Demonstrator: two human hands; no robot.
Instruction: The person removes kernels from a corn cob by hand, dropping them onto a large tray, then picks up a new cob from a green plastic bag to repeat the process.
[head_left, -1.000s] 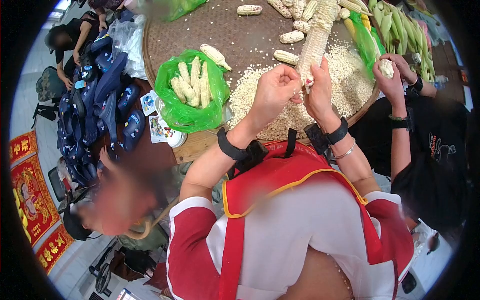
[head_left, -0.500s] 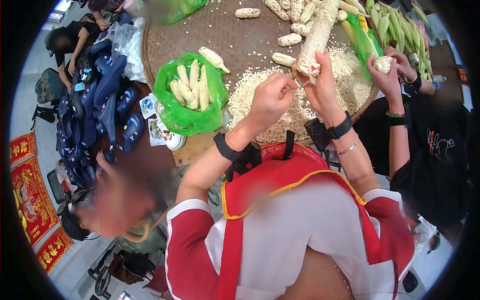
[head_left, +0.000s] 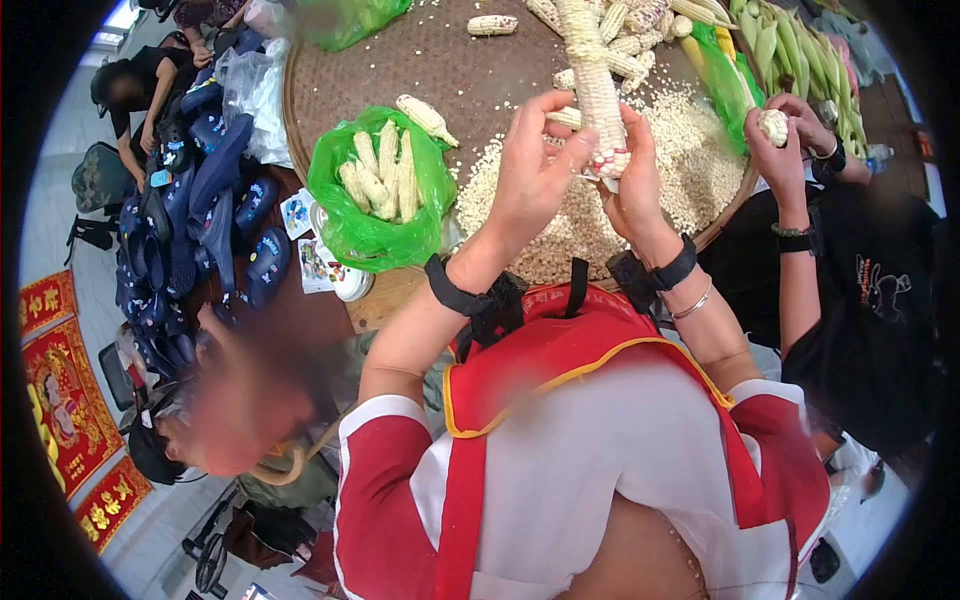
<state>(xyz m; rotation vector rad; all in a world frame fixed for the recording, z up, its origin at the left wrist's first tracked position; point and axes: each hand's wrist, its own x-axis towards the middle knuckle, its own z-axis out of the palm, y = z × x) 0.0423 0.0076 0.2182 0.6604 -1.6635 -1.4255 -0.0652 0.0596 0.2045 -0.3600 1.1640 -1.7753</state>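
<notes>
A long pale ear of corn (head_left: 590,90), with a few reddish kernels at its near end, points away from me above the tray. My right hand (head_left: 635,185) is closed around its lower right side, thumb up along it. On the other side, my left hand (head_left: 535,175) has its thumb against the ear near the bottom, its fingers curled up beside it. Beneath both hands spreads a heap of loose white kernels (head_left: 690,180). Part of the right hand's grip is hidden behind the ear.
The round woven tray (head_left: 370,75) carries several ears (head_left: 492,26) at the back. A green bag (head_left: 340,230) of cobs sits left. At right, a co-worker's hands (head_left: 785,150) hold another ear beside husked corn (head_left: 785,55). Dark blue clogs (head_left: 215,200) lie far left.
The ear has swung left and stands straighter in view, with its reddish end turned up more. My left hand has opened from a pinch and moved up against the ear.
</notes>
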